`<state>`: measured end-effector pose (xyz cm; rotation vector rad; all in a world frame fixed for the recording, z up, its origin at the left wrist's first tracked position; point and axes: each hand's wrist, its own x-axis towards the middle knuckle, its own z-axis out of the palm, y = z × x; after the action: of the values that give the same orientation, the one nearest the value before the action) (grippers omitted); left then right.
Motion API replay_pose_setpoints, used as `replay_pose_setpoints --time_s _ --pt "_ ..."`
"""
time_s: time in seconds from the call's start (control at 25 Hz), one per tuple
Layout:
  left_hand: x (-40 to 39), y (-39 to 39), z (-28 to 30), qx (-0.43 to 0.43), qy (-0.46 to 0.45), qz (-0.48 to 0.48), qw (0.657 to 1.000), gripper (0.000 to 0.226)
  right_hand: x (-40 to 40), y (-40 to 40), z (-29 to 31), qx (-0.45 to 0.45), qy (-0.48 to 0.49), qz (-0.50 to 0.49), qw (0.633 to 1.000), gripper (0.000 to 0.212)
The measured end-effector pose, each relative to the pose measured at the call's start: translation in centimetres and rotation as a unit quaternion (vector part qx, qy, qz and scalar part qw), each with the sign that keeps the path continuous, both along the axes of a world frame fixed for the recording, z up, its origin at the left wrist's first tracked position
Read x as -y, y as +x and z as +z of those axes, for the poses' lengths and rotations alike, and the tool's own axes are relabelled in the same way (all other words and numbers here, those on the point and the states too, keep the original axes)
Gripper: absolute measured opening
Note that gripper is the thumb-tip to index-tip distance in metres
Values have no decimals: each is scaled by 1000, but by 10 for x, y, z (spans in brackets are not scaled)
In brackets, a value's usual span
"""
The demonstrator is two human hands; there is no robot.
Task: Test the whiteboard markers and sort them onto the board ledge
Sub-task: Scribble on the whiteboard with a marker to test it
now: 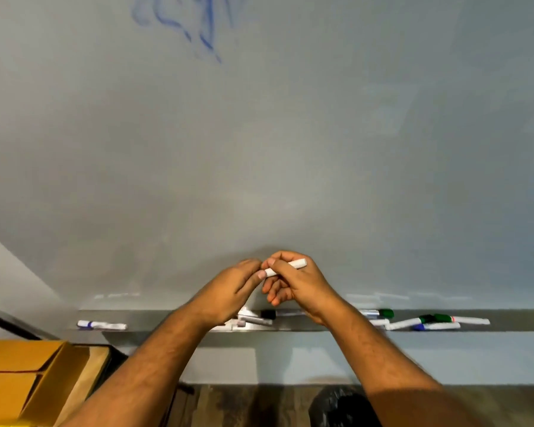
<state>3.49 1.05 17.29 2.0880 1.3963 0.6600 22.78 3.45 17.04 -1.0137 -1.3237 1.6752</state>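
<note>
A white marker (293, 264) is held level in front of the whiteboard (290, 149), just above the ledge (521, 320). My right hand (296, 285) grips its barrel, and my left hand (232, 291) pinches its left end; the cap there is hidden by my fingers. Blue scribbles (198, 29) mark the board's top. On the ledge lie a blue-capped marker (101, 325) at the left, a black-capped marker (270, 314) with others behind my wrists, and green-capped and blue-capped markers (435, 322) at the right.
A cardboard box (22, 377) stands at the lower left below the ledge. A dark rounded object (339, 408) sits on the wooden floor at bottom centre. The wall (13, 272) meets the board at the left.
</note>
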Motion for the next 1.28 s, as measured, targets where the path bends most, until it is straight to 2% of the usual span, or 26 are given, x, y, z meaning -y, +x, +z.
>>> replay_pose_setpoints --time_s 0.12,0.28,0.48,0.56,0.64,0.68,0.76,0.84,0.96,1.04,1.08,1.28 --pt "-4 -35 42 -74 71 -9 995 26 8 -35 36 -8 64 -40 997 24" --pt "3 -70 93 -111 193 -19 975 27 20 -68 82 -18 175 -79 981 24" --pt "-1 -131 146 -126 347 10 929 37 30 -117 131 -20 323 -79 943 16" --pt "-5 -149 162 -94 373 58 921 44 30 -136 145 -33 363 -107 925 19" --pt "-7 -164 179 -7 382 90 920 49 26 -151 159 -52 377 -147 913 21" --pt "-7 -173 189 43 398 99 911 44 23 -156 166 -59 379 -166 908 21" --pt "-14 -191 212 106 451 128 877 29 14 -165 182 -55 393 -195 897 21" --pt "-23 -207 242 109 511 160 838 29 7 -173 198 -40 425 -215 878 18" --pt "-39 -220 293 57 584 150 796 32 -3 -183 226 -14 489 -237 839 28" --pt "-51 -225 329 11 625 135 769 35 -10 -192 247 8 522 -247 816 27" --pt "-57 -226 346 -12 642 136 754 36 -13 -197 258 29 549 -260 794 26" --pt "-97 -239 381 -70 685 160 707 47 -37 -216 318 105 684 -368 621 20"
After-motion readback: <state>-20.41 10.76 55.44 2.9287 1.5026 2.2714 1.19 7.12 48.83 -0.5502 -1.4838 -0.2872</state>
